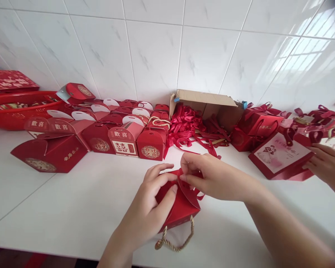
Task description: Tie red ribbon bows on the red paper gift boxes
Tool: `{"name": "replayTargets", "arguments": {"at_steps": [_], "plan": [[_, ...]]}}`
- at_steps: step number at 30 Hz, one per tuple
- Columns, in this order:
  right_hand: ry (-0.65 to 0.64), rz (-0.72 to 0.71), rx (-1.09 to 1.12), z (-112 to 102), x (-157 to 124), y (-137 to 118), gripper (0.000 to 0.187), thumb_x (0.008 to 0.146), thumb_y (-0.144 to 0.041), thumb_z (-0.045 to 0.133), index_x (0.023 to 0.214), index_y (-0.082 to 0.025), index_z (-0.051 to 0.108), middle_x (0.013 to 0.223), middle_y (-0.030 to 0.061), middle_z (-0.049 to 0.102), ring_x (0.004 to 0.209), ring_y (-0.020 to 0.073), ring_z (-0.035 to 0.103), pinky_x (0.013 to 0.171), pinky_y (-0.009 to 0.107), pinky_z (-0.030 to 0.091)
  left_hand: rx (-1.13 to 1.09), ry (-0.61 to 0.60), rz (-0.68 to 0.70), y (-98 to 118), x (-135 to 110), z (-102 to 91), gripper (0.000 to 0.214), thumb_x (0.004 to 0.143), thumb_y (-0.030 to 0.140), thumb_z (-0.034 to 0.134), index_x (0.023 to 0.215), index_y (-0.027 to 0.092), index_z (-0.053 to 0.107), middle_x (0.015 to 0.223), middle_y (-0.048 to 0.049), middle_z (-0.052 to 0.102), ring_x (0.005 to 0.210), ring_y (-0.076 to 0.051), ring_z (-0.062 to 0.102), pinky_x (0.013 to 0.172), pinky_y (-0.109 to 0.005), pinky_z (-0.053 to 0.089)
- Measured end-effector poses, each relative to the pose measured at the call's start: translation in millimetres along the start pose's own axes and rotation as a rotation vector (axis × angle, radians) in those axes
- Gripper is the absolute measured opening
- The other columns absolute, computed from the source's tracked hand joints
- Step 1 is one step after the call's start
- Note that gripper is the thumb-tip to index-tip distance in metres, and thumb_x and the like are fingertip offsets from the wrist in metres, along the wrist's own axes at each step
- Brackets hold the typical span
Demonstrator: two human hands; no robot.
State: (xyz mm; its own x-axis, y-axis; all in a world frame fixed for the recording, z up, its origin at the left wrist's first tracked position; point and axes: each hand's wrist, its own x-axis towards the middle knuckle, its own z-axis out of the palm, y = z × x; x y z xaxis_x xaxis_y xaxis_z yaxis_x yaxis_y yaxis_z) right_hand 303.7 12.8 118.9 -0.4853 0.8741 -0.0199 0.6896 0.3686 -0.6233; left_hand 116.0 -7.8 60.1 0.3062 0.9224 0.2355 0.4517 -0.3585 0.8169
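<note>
- My left hand (153, 199), fingers spread and thumb apart from forefinger, lies over the lid of a red box (185, 204) near the middle of the counter's front edge.
- My right hand (214, 176) meets the same lid from the other side, fingers curled; its fingertips are partly hidden, and I cannot tell what, if anything, they pinch.
- The step calls, I judge, for light, even pressure from the left, holding the curved flaps in line without creasing the card, while the right works in small, precise moves.
- A loose red ribbon (200, 196) shows beside my right fingers; it is best kept flat and untwisted. The box's rope handle (192, 225) hangs toward the front edge, out of the way; the box's inside is hidden from me.
- Toward the back edge, a cardboard carton (212, 97) lies open to the front, red ribbons (185, 121) heaped inside and spilling onto the counter (86, 208).
- Left of it, packed red boxes (152, 143) line the back; at the back left corner, a red basket (19, 115) holds small wrapped pieces, too blurred to name.
- Near the right edge, a co-worker's hand (328, 160) touches a box with a printed couple (277, 152).
</note>
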Motion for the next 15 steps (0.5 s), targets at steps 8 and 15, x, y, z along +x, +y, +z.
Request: {"name": "replayTargets", "arguments": {"at_steps": [8,15], "plan": [[-0.009,-0.015,0.029,4.0,-0.9,-3.5,0.011,0.086,-0.018,0.049,0.077,-0.022,0.043,0.068,-0.0049,0.057,0.057,0.0092,0.047,0.052,0.021,0.035,-0.063,0.003,0.003,-1.4,1.6,2.3,0.022,0.091,0.033,0.05,0.093,0.027,0.071,0.134,-0.0052,0.052,0.125,-0.028,0.05,0.099,-0.044,0.05],[0.084,-0.038,-0.026,0.5,-5.9,-2.5,0.018,0.095,-0.034,0.044,0.107,-0.024,0.053,0.104,0.0035,0.063,0.094,0.018,0.058,0.075,0.031,0.047,0.023,0.099,0.13,0.8,-0.5,-0.3,0.018,0.09,0.025,0.05,0.081,0.024,0.066,0.128,-0.0043,0.055,0.123,-0.024,0.051,0.104,-0.041,0.043]]}}
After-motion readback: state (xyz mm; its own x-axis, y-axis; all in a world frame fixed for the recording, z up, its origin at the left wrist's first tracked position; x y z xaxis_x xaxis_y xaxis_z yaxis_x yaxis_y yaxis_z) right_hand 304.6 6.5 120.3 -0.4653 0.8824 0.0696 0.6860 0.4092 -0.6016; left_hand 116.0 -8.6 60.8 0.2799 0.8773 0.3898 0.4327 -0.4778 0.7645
